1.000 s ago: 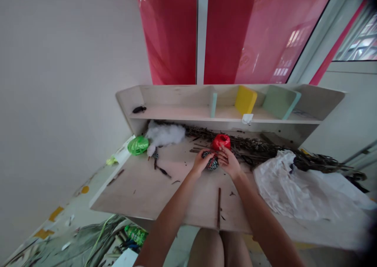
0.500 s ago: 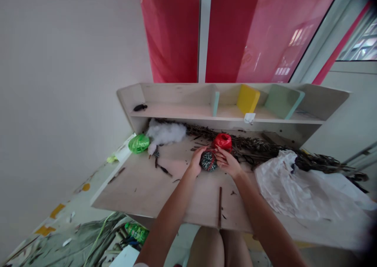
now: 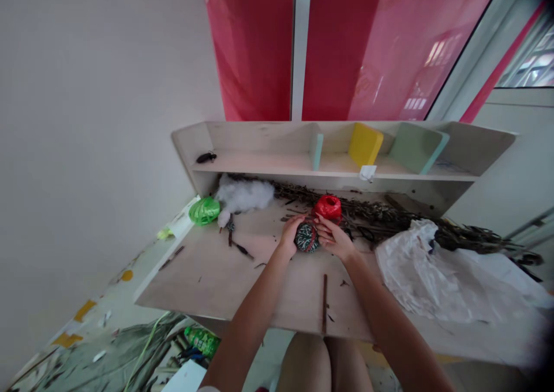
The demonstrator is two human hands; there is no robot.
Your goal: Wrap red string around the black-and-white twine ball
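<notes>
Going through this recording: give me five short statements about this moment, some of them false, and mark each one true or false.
1. The left hand and right hand both touch a dark striped twine ball. True.
2. The red raffia ball sits on the shelf. False: it lies on the desk, just beyond the hands.
3. A white plastic bag lies to the right of the hands. True.
4. The right hand holds the green raffia ball. False: that ball lies at the far left of the desk, beside white fluffy stuffing.
5. A yellow block stands on the shelf. True.
</notes>
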